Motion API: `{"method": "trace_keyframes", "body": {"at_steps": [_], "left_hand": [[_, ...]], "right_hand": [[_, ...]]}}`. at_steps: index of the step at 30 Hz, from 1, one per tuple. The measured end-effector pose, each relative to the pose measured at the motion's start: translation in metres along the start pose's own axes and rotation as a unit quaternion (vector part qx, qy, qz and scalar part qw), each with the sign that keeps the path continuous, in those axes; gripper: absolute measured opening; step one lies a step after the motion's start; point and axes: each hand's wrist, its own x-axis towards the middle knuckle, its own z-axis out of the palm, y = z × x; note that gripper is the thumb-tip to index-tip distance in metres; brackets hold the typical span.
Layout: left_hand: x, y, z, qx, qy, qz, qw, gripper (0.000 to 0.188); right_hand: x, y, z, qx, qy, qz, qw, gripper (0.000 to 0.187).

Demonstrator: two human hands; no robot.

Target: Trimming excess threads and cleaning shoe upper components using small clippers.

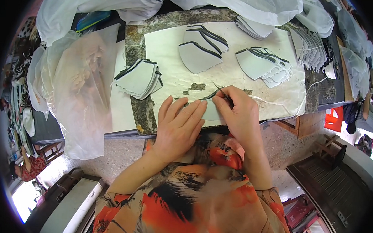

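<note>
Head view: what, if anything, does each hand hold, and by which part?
The right hand pinches a thin pointed tool behind its free tip; the left hand rests on the left part of a white piece.

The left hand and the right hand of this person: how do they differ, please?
The left hand lies palm down with fingers extended; the right hand is curled. The left hand shows no tool, while the right hand pinches a thin pointed tool. Both are bare and at the same pale piece.

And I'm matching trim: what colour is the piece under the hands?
The piece is pale grey with a black edge; see head view.
</note>
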Motion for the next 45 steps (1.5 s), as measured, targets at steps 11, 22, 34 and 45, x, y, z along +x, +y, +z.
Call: {"method": "trace_keyframes", "body": {"at_steps": [11,22,34,45], "left_hand": [[0.006,0.012,-0.001,0.011,0.009,-0.018,1.0,0.045],[0.014,0.015,0.0,0.033,0.0,-0.004,0.999,0.046],[0.027,0.022,-0.009,0.041,-0.044,-0.002,0.998,0.047],[0.02,0.02,0.0,0.019,-0.013,-0.004,1.0,0.05]], "right_hand": [[0.003,0.007,-0.005,-0.028,0.001,-0.039,0.999,0.015],[0.012,0.011,-0.009,-0.033,0.033,-0.045,0.998,0.016],[0.017,0.01,-0.014,-0.009,0.043,0.008,0.999,0.019],[0.018,0.013,-0.01,-0.035,0.066,0.027,0.997,0.02]]}}
